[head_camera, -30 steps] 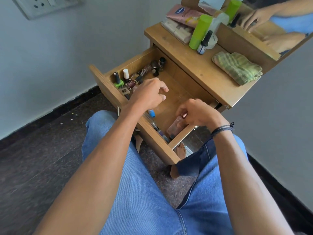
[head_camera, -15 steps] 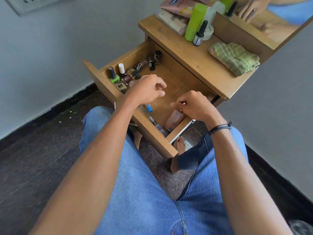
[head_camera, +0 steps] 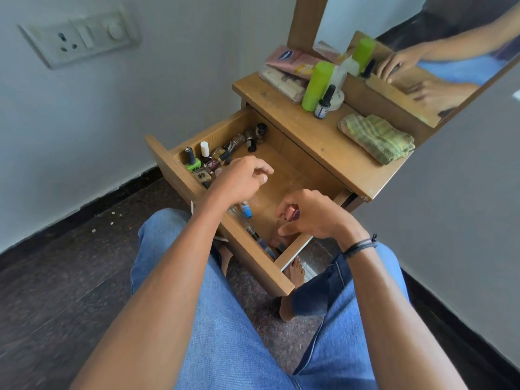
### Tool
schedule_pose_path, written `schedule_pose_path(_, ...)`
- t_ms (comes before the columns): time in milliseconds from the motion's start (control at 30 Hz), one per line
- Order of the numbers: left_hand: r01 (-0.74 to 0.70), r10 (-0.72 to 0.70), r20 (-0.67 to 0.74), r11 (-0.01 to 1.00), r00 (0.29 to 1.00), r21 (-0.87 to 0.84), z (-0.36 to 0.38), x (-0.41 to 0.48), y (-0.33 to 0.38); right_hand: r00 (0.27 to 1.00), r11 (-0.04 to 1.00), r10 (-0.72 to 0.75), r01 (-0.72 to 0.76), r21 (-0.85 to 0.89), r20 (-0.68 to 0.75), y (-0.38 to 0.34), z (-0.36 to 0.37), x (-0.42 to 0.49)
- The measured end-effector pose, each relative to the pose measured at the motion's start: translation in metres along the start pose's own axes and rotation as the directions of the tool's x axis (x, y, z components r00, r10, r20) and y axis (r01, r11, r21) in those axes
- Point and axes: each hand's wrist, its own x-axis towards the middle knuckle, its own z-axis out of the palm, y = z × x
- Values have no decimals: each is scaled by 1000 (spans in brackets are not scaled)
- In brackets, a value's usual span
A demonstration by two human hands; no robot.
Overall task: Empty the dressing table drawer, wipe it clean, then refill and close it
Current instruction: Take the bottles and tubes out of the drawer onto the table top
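Note:
The wooden drawer (head_camera: 253, 263) of the dressing table (head_camera: 309, 136) is pulled open over my lap. Several nail polish bottles (head_camera: 208, 159) crowd its far left corner. A blue-capped tube (head_camera: 247, 211) and other small items lie along the near wall. My left hand (head_camera: 242, 178) hovers over the bottles with curled fingers; whether it holds anything is hidden. Over the drawer's near right corner, my right hand (head_camera: 318, 218) pinches a small pink cosmetic item (head_camera: 291, 213) between its fingertips.
On the table top lie a folded green checked cloth (head_camera: 377, 137), a green bottle (head_camera: 316, 85), a small dark dropper bottle (head_camera: 323, 102) and a pink tube (head_camera: 292, 59). A mirror (head_camera: 450, 52) stands behind them. My denim-clad legs sit under the drawer.
My right hand has lifted out of the drawer's near right corner with the small pink item. My left hand stays curled over the bottles. The camera has tilted up.

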Motion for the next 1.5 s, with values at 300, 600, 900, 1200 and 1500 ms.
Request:
schedule_pose_path(300,21,-85,-232,963,969,-268,-1,8,-7,927,996,-44,71,61,-373,-33,-82,16)
schedule_pose_path(600,17,-76,-245,972,967,-236,-1,8,-6,724,986,125,-13,168,-678,-39,-125,65)
schedule_pose_path(900,16,-76,-248,972,966,-235,-1,10,-7,621,994,50,42,97,-782,-30,-112,79)
schedule_pose_path(1200,10,-66,-231,972,971,-234,-3,8,-5,311,996,63,36,78,-948,-10,-39,40)
schedule_pose_path(1500,8,-52,-200,976,978,-218,-2,7,-4,425,904,367,-372,210,-828,40,-85,17)
